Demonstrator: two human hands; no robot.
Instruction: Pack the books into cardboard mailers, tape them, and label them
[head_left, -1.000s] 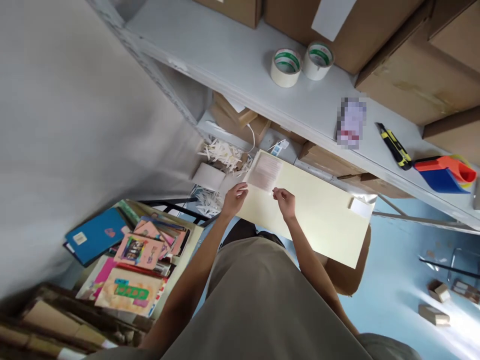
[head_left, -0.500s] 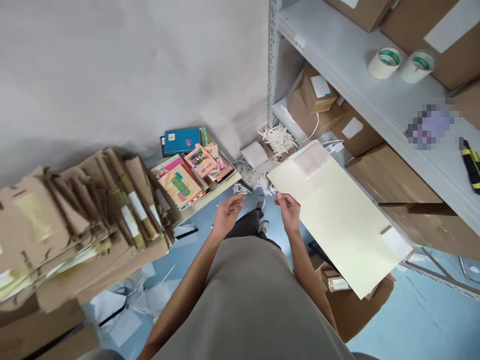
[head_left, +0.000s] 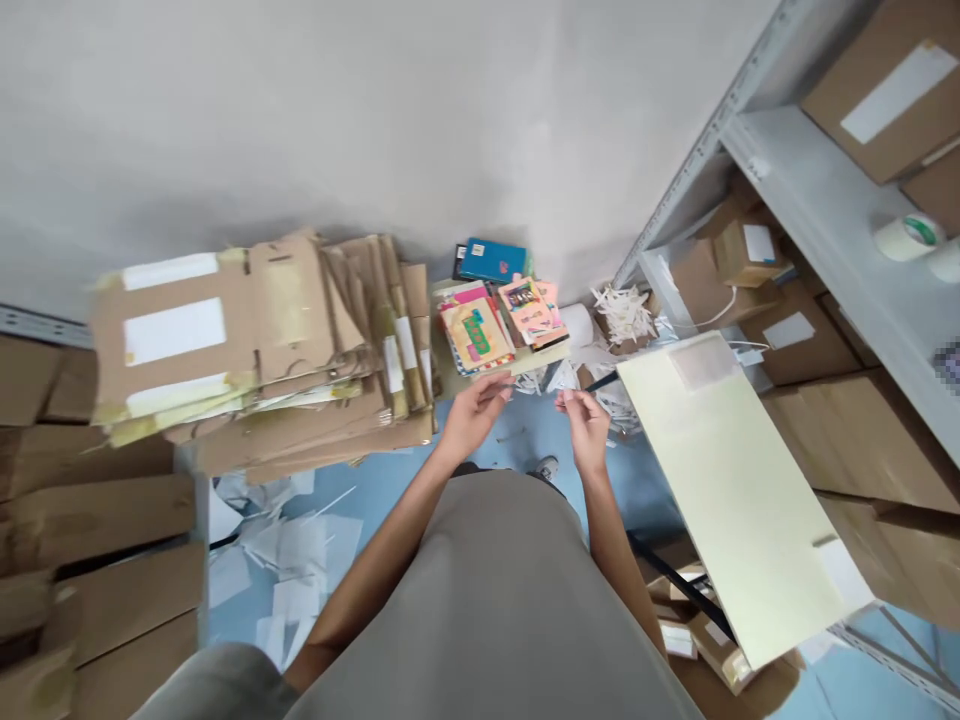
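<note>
My left hand hangs in front of my waist, fingers stretched forward and thumb a little apart, with nothing visible in it. It is nearest to a small stand of books and booklets, just beyond its fingertips. Opposite it, my right hand has its fingers curled toward the thumb in a loose pinch. Whether anything small is between those fingertips I cannot make out. To the right of that hand stands a pale yellow tabletop, not touched. A blue book lies behind the booklets.
Flattened cardboard boxes are piled at the left, above stacked cartons. Paper scraps litter the blue floor. White shredded strips lie by the wall. A grey metal shelf holds boxes and tape rolls on the right.
My view has swung left, so the cardboard pile, booklets and tabletop sit farther right in the picture. Both hands stay in front of me, still apart.
</note>
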